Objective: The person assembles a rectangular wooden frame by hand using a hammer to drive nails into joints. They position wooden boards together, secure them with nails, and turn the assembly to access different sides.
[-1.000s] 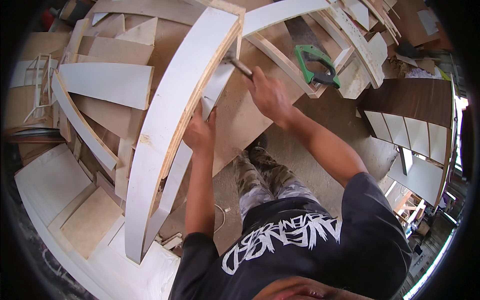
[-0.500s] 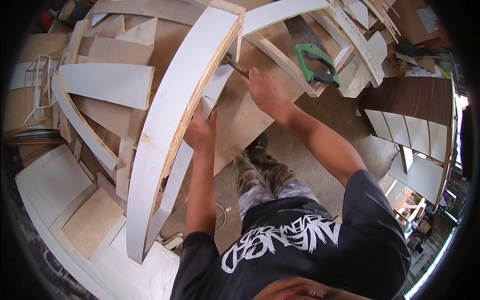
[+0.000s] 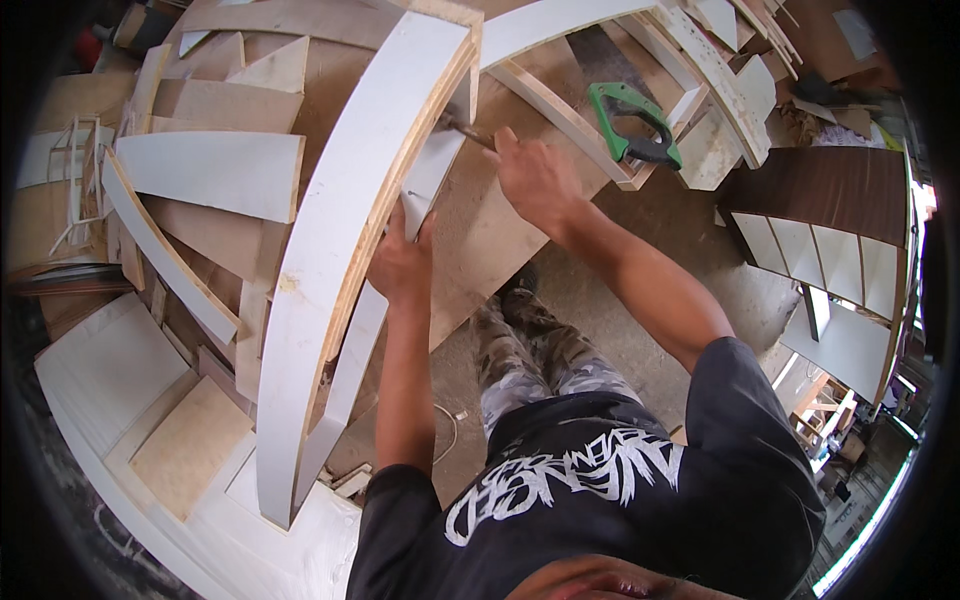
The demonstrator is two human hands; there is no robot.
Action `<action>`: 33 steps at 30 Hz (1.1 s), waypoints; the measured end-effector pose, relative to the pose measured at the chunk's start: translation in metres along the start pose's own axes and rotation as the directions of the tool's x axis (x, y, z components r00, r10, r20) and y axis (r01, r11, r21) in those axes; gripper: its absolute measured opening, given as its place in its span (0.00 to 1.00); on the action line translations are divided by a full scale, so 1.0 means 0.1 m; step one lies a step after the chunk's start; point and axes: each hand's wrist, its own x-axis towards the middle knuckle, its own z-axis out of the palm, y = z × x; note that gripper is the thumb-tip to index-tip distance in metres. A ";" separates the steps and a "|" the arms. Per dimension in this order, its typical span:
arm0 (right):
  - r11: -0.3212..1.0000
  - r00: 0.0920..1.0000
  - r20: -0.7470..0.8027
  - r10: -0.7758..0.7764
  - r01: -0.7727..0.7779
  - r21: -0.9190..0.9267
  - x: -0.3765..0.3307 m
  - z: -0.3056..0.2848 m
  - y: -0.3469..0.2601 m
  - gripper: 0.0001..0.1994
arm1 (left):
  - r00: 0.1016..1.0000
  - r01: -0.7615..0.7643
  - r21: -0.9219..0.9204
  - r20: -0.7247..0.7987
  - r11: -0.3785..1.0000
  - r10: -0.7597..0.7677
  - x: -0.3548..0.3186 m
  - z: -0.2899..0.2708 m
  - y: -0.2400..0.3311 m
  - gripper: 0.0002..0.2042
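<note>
A curved white wooden frame (image 3: 345, 190) with raw plywood edges stands tilted in front of me. My left hand (image 3: 402, 262) is closed on its inner white strip, thumb and fingers pressed at the edge. A small nail (image 3: 411, 193) sticks out of that strip just above my fingertips. My right hand (image 3: 538, 178) grips the wooden handle of a hammer (image 3: 482, 137). The hammer's head lies close to the frame's plywood edge, partly hidden and blurred.
A green-handled handsaw (image 3: 637, 130) rests on another white curved frame (image 3: 570, 25) to the right. White and brown board offcuts (image 3: 210, 170) cover the left side. A dark brown cabinet (image 3: 820, 195) with pale compartments stands at the far right.
The hammer has shifted slightly, its head now nearer the frame's edge and its handle lying flatter. My left hand keeps its place on the strip.
</note>
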 end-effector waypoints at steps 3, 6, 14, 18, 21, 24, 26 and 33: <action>1.000 1.000 -0.011 0.004 -0.004 0.010 -0.03 -0.08 -0.13 0.16 | 0.999 -0.003 0.018 -0.043 1.000 0.004 -0.03 0.01 -0.02 0.32; 0.999 0.997 0.072 0.015 -0.012 -0.038 0.00 -0.05 0.02 0.16 | 1.000 0.010 0.000 0.006 1.000 -0.010 0.00 0.00 0.05 0.32; 0.993 0.987 0.157 0.023 -0.041 0.108 0.00 -0.11 -0.03 0.17 | 0.998 -0.053 -0.022 0.015 0.998 0.053 -0.02 -0.10 -0.01 0.36; 0.916 0.906 -0.135 -0.400 0.397 -0.049 -0.24 -0.07 0.16 0.13 | 0.997 -0.081 -0.028 -0.008 0.996 0.081 -0.20 -0.44 -0.05 0.40; 0.951 0.981 -0.144 -0.127 0.162 0.262 -0.40 -0.06 0.20 0.15 | 0.995 0.089 -0.066 0.048 0.994 -0.086 -0.53 -0.54 -0.31 0.41; 0.876 0.993 0.060 0.098 -0.115 0.469 -0.63 0.01 0.20 0.19 | 0.995 0.084 -0.149 0.063 0.985 -0.075 -0.64 -0.53 -0.58 0.39; 0.852 0.987 0.062 0.146 -0.158 0.500 -0.80 0.12 0.23 0.20 | 0.997 0.070 -0.207 0.054 0.976 -0.060 -0.65 -0.53 -0.62 0.38; 0.760 0.933 0.212 0.290 -0.359 0.542 -1.32 0.44 0.26 0.20 | 0.998 0.033 -0.269 -0.040 0.963 -0.045 -0.65 -0.38 -0.62 0.35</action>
